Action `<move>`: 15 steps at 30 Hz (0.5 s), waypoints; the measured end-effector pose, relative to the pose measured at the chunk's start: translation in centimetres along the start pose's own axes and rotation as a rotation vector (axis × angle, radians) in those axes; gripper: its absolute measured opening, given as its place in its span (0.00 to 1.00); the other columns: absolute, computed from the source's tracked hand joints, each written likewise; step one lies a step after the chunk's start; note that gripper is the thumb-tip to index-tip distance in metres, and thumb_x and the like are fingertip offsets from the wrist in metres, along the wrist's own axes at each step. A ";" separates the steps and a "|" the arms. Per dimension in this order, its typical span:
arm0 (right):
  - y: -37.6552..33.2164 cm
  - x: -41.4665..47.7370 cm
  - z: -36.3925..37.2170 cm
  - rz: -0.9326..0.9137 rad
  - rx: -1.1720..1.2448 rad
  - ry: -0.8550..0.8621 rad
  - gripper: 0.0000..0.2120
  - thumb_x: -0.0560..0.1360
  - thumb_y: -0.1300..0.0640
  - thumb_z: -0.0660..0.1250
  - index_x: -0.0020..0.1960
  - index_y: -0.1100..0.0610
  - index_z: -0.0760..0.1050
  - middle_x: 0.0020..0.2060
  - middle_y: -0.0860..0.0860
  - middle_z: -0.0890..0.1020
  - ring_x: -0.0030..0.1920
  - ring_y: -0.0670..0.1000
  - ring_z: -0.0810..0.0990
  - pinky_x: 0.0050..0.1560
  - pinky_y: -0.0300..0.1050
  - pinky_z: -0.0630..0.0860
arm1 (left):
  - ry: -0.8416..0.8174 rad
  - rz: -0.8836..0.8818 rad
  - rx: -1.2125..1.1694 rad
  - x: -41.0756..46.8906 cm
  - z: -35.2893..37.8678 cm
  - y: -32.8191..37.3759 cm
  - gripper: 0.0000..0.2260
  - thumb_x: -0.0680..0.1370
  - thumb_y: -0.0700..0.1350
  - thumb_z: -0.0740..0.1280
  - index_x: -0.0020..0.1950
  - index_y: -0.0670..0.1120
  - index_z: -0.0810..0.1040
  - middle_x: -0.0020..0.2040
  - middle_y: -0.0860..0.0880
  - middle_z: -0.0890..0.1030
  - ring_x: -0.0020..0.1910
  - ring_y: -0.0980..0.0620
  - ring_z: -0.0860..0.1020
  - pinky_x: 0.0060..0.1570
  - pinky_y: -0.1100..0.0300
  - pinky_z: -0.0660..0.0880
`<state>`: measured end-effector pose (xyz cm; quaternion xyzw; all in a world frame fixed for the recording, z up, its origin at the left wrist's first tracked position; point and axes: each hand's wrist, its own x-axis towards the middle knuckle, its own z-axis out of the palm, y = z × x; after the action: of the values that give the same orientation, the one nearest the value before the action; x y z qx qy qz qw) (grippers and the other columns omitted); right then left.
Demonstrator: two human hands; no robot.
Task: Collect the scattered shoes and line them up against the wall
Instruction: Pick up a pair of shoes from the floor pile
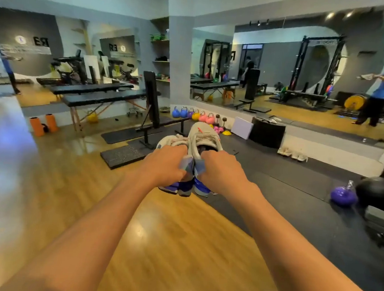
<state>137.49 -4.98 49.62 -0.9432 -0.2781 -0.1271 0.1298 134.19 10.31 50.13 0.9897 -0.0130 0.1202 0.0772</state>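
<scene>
Sneakers (pixel 200 143), one gripped in your left hand (pixel 166 164) and one in your right hand (pixel 221 170); centre frame, a bench (pixel 152 110) stands ahead, and probably another pair (pixel 292 153) lies by the mirrored wall (pixel 322 150)

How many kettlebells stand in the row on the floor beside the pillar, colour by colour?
Blue kettlebells: 2
Purple kettlebell: 1
Yellow kettlebell: 1
Pink kettlebells: 2
Total: 6
</scene>
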 end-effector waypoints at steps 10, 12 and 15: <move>9.5 9.1 1.0 0.239 -0.043 0.036 0.05 0.73 0.58 0.65 0.44 0.54 0.68 0.37 0.52 0.72 0.36 0.57 0.72 0.34 0.48 0.69 | -0.045 0.268 -0.096 16.7 3.7 1.2 0.13 0.72 0.49 0.71 0.48 0.48 0.69 0.39 0.52 0.72 0.38 0.48 0.73 0.31 0.55 0.67; 12.2 10.7 1.5 0.285 -0.059 0.040 0.04 0.73 0.58 0.65 0.45 0.55 0.70 0.38 0.53 0.72 0.37 0.58 0.72 0.35 0.48 0.69 | -0.074 0.320 -0.120 20.0 5.0 2.3 0.13 0.72 0.50 0.71 0.46 0.48 0.67 0.38 0.52 0.71 0.38 0.48 0.72 0.33 0.54 0.67; 16.6 13.1 2.1 0.335 -0.063 0.051 0.05 0.72 0.57 0.65 0.44 0.55 0.69 0.37 0.52 0.72 0.37 0.58 0.73 0.35 0.48 0.69 | -0.096 0.365 -0.146 25.2 7.1 4.1 0.13 0.71 0.48 0.70 0.45 0.49 0.66 0.37 0.53 0.69 0.38 0.48 0.71 0.32 0.55 0.64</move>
<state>157.74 -11.35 48.88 -0.9764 -0.1098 -0.1363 0.1264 160.15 4.94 50.04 0.9673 -0.2045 0.0835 0.1249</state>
